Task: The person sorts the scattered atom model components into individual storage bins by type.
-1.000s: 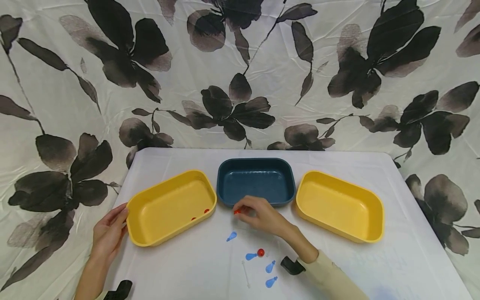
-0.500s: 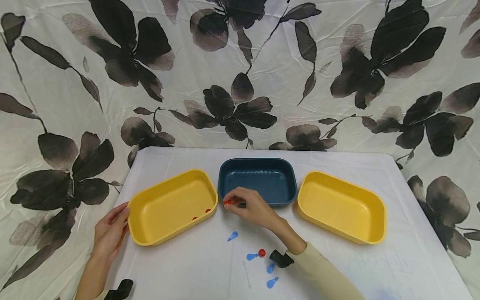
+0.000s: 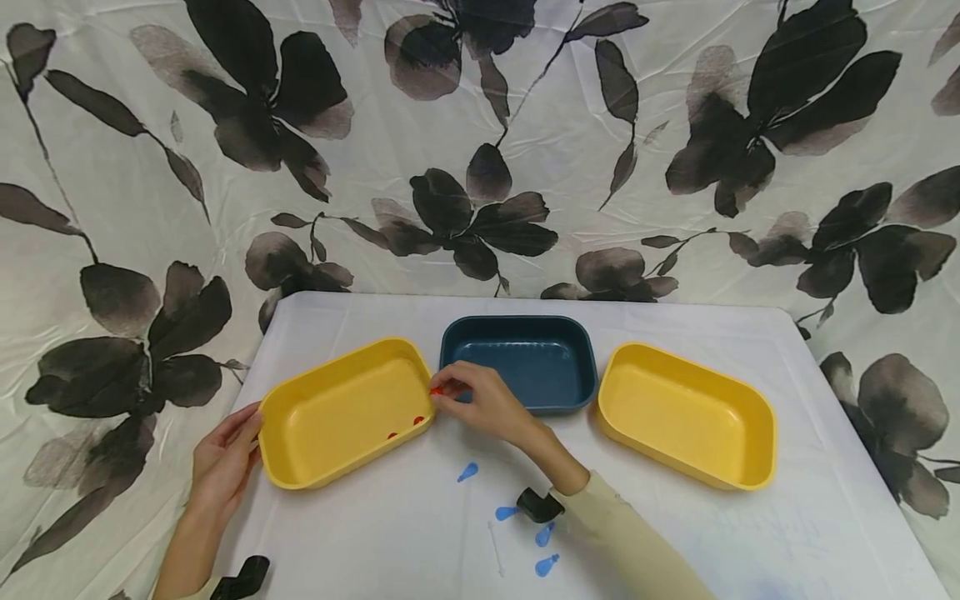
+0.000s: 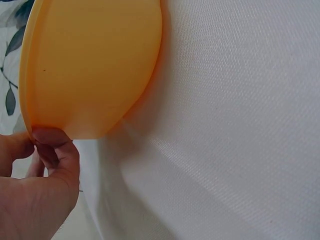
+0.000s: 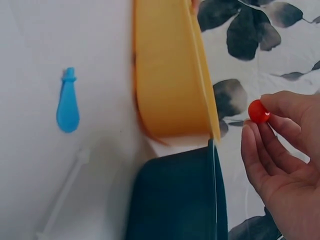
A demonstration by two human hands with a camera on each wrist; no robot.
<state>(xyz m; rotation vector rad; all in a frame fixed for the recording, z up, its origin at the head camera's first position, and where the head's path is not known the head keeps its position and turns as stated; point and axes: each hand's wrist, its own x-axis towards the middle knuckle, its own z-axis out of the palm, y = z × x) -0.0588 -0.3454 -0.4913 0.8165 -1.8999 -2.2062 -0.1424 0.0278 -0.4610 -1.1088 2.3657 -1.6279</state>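
Note:
My left hand (image 3: 222, 462) pinches the near-left rim of a yellow plastic tray (image 3: 322, 417) between thumb and curled fingers, as the left wrist view also shows. Two small red balls (image 3: 419, 421) lie inside along the tray's front wall, partly hidden by it. At this tray's right end my right hand (image 3: 483, 402) holds another red ball (image 5: 258, 111) between thumb and fingertips. In the right wrist view the ball is above the trays. My right hand covers the left front corner of a dark blue tray (image 3: 525, 367).
A second yellow tray (image 3: 690, 417) stands at the right. Several blue bulb-shaped pieces (image 3: 468, 472) lie on the white table (image 3: 405, 533), near a thin white stick (image 3: 496, 548). Each wrist carries a black camera (image 3: 540, 505). A floral cloth (image 3: 450, 125) hangs behind.
My right hand has moved left and away from me with the red ball, from before the blue tray to the left yellow tray's edge. Its wrist camera now hides a table ball. The left hand keeps its grip.

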